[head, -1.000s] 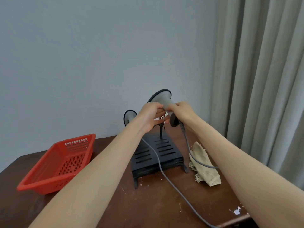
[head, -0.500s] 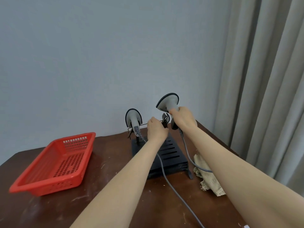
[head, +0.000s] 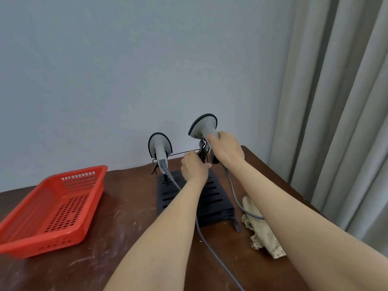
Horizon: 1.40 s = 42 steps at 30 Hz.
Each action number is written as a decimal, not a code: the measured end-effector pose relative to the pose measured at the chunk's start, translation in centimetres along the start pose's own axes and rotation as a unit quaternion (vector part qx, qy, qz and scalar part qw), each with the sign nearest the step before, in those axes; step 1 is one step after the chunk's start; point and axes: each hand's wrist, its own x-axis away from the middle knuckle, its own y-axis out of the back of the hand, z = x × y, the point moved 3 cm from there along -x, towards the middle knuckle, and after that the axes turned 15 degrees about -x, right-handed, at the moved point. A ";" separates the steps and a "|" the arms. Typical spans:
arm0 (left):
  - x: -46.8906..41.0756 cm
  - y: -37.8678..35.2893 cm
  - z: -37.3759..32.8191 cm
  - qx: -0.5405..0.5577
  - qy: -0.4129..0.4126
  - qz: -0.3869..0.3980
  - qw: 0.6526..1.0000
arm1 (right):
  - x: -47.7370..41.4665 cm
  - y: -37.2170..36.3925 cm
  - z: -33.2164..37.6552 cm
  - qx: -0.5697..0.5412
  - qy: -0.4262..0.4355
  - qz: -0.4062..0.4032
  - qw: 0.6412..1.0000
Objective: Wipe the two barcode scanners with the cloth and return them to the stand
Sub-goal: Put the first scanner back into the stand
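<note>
two hands (head: 227, 152), two scanners (head: 204, 128): right grips one.

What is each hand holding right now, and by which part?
The right hand grips a scanner by its handle. The left hand is at a clip on the stand; a grip cannot be told.

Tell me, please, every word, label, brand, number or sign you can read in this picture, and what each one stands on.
None: no text can be read anywhere in this view.
Held scanner in the right hand: plain grey back, no print showing.
Hung scanner on the stand: any marking is too small to tell.
Red basket and cloth: no label seen.
</note>
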 end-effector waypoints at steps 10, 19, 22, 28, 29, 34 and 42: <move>0.1 -0.4 0.9 0.039 -0.012 -0.024 0.999 | -0.6 -0.5 -0.2 -0.001 0.033 -0.002 0.999; 0.5 -0.6 0.0 0.066 -0.024 -0.005 0.998 | -0.9 -1.1 -0.4 0.001 0.032 0.012 0.999; 0.6 -0.6 0.1 0.063 -0.029 -0.001 0.998 | -1.0 -1.4 -0.7 0.012 0.025 0.013 1.000; 0.8 -0.6 0.1 0.074 -0.034 -0.008 0.997 | -1.4 -2.1 -0.3 0.055 0.021 0.012 0.998; 0.7 -0.6 0.2 0.075 -0.034 -0.009 0.997 | -1.5 -2.2 -0.3 0.065 0.021 0.015 0.998; 0.6 -0.8 0.3 0.074 -0.031 -0.009 0.997 | -1.8 -2.4 0.4 0.130 0.024 0.021 0.991; 0.5 -0.9 0.5 0.077 -0.033 -0.010 0.996 | -2.0 -2.9 0.8 0.189 0.025 0.038 0.981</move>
